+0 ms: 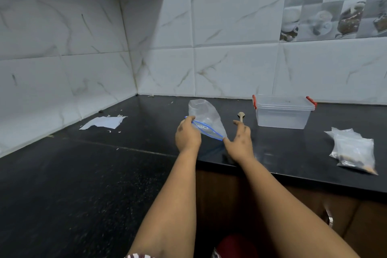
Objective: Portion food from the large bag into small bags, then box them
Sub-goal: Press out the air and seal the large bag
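While the fingers of the left hand (187, 135) curl over one end of the blue zip strip, the right hand (240, 142) pinches the other end with thumb and a finger, and its other fingers stand out straight and hold nothing. Between the two hands hangs the large bag (206, 118), a clear zip bag with its mouth toward the person and its body lifted above the black counter (125, 163). The bag looks empty, or nearly so; I see no food inside it.

Just behind the right hand lies a small wooden spoon (241, 117), flat on the counter. Further to the right stands the clear box (281, 114) with red clips; whether a lid sits on it I cannot tell, and it seems to hold nothing yet. Near the right edge of the counter lie the small bags (354, 152), piled one on another, with something brown visible inside the front one. Far to the left is a torn white paper (104, 122) with small scraps around it.

My judgement is that the portioning is finished, and that the step in hand is closing or putting away the large bag. The next move calls for laying it aside, then carrying the small bags into the box, which asks for free hands and an open box.
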